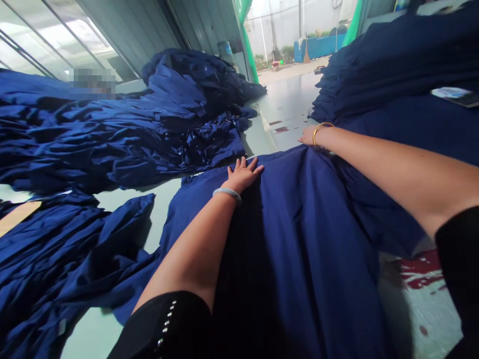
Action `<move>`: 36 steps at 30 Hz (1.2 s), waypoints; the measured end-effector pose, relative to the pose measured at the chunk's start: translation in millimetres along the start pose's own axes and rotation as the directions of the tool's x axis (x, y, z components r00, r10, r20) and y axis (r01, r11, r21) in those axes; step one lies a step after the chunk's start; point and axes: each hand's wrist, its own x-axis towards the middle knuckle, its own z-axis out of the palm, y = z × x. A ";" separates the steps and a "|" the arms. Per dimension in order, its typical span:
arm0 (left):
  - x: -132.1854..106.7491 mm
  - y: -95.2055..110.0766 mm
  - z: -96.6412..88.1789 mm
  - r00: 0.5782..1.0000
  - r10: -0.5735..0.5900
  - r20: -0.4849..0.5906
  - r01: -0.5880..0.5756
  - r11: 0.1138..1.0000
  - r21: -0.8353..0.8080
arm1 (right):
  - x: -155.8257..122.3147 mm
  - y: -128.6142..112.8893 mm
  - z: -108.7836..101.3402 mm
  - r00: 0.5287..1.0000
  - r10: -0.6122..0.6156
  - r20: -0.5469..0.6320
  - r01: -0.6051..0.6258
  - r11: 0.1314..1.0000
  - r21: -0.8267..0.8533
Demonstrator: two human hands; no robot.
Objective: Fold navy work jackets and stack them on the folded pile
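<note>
A navy blue garment [299,239] lies spread flat in front of me on the pale floor. My left hand [243,173] rests on its far left corner, fingers stretched out and flat, a pale bangle on the wrist. My right hand [309,135] reaches to the garment's far right corner, a gold bangle on the wrist. Its fingers are mostly hidden behind the wrist and the cloth.
A big heap of crumpled navy garments [123,134] fills the left side. More crumpled cloth [56,259] lies at my near left. A neat stack of folded navy pieces [396,60] stands at the right. A strip of pale floor [284,104] runs toward an open doorway.
</note>
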 end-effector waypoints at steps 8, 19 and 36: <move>-69.8 -4.5 -25.8 0.998 -0.036 0.048 0.030 0.993 0.111 | -178.5 16.1 28.1 0.994 -0.046 0.102 0.040 0.997 0.066; -136.1 4.8 5.8 0.991 -0.109 0.073 0.108 0.994 0.023 | -216.0 38.8 72.6 0.983 0.036 0.178 -0.037 0.999 0.004; -363.9 -20.7 -25.0 0.998 -0.059 -0.020 0.061 0.990 0.128 | -165.7 -169.8 24.4 0.862 -0.481 0.161 0.478 0.876 0.061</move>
